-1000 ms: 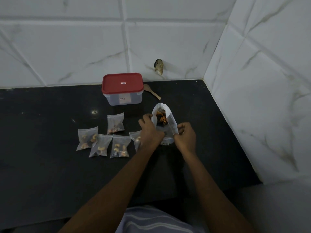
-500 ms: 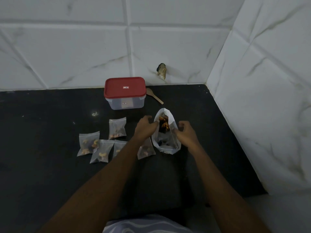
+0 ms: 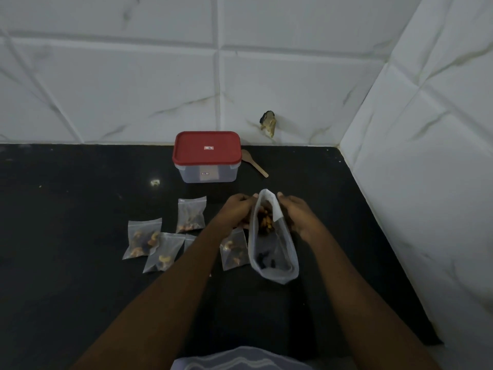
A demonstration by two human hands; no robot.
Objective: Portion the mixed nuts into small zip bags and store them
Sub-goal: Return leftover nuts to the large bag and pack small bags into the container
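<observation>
A large clear bag of mixed nuts [image 3: 274, 252] stands on the black counter, its mouth held apart. My left hand [image 3: 236, 212] pinches the left rim and my right hand [image 3: 297, 217] holds the right rim. Brown and dark nuts show inside. Several small filled zip bags lie to the left: one farther back [image 3: 191, 214], one at far left [image 3: 142, 237], one beside it [image 3: 162, 253], and one right beside the big bag [image 3: 234, 251]. Another is mostly hidden under my left forearm.
A clear box with a red lid [image 3: 206, 156], shut, stands at the back by the tiled wall. A wooden spoon [image 3: 254, 166] lies just right of it. The white tiled side wall [image 3: 413, 182] bounds the black counter [image 3: 66, 263] on the right.
Both hands have moved up from the middle of the big bag to its top rim. The bag now stands taller with its mouth narrower. The camera view has shifted slightly.
</observation>
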